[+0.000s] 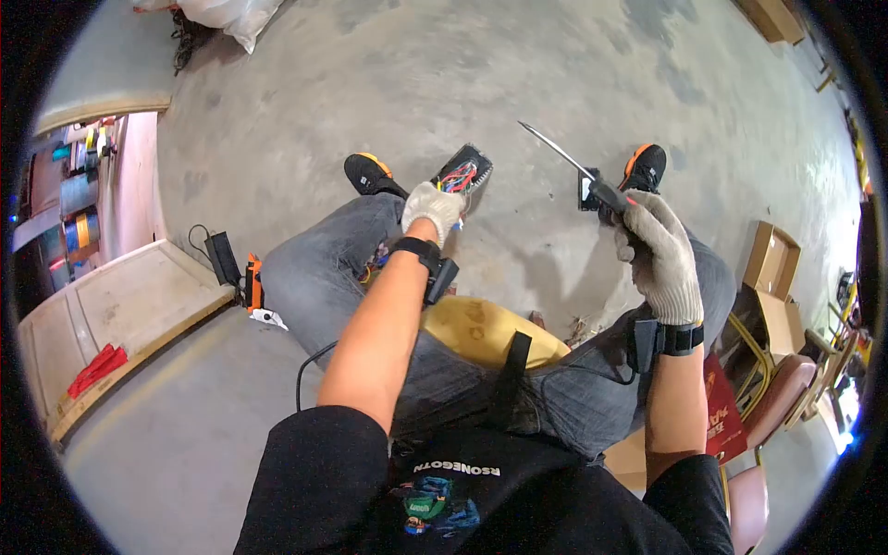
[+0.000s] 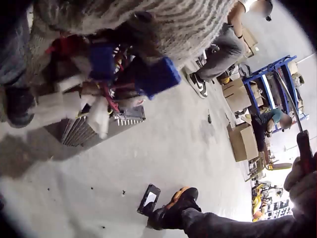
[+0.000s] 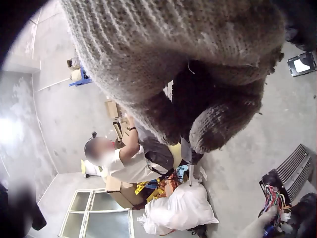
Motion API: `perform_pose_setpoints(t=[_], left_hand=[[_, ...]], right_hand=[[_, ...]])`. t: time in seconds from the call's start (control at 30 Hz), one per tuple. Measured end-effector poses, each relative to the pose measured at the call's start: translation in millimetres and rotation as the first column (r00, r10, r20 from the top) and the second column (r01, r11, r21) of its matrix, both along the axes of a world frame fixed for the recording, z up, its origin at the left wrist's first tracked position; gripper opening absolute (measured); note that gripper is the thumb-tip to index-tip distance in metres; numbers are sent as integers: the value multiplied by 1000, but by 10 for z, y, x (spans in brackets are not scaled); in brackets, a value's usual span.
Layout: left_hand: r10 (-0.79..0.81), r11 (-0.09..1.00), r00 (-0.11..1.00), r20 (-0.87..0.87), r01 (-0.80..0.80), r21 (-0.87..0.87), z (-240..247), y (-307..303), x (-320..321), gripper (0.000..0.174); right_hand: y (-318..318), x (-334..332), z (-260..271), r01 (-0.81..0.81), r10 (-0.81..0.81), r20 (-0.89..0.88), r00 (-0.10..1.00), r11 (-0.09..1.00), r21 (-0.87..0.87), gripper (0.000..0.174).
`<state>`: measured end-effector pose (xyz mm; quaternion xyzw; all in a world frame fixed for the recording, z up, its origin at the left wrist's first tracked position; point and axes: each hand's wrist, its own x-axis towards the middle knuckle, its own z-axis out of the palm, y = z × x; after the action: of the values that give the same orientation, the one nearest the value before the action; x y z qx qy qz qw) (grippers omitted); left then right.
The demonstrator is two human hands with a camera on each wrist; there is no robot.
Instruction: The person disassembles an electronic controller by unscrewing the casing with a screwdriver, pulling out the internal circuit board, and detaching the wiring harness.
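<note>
My gloved left hand grips the colored wires of a black finned controller box, which lies on the floor between the feet. In the left wrist view, blue connectors and white ones hang with the wires over the box's metal fins. My gloved right hand holds a screwdriver by its dark and red handle, raised near the right knee. Its long shaft points forward and left, away from the box. A flat black cover with a white label lies by the right shoe.
A yellow rounded object sits between the thighs. Left is a pale wooden panel with red gloves on it. Cardboard boxes and chairs stand at right. Another person sits near a white sack. Small screws dot the floor.
</note>
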<state>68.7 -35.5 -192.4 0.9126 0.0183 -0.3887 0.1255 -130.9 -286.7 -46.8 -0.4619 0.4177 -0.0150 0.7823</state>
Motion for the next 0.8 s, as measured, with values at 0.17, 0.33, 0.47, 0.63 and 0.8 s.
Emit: perform_pose_setpoints(t=[0.17,0.33,0.47,0.63,0.8], left_hand=[[256,965,943,215,-237,-110,-142,-117,-477,37],[485,870,856,179,-453,-193,-374,-288,-702,37],[504,855,851,147,-467,-228,-401,-279,-712,37],[524,845,831,189,-479,-237,-462,-249,-762,32],[187,982,920,346,-181,-51,-508,-104,-722,27]], right_hand=[[36,11,-13,-5,5,2,1000,1000,-9,36],[72,42,-75,-51,50,-31,998,998,-36,37],[113,92,-30,-109,101,-98,990,990,-88,34],[295,365,193,-272,227,-201,953,933,-235,35],[559,776,376,-466,359,-325,875,805,-368,33]])
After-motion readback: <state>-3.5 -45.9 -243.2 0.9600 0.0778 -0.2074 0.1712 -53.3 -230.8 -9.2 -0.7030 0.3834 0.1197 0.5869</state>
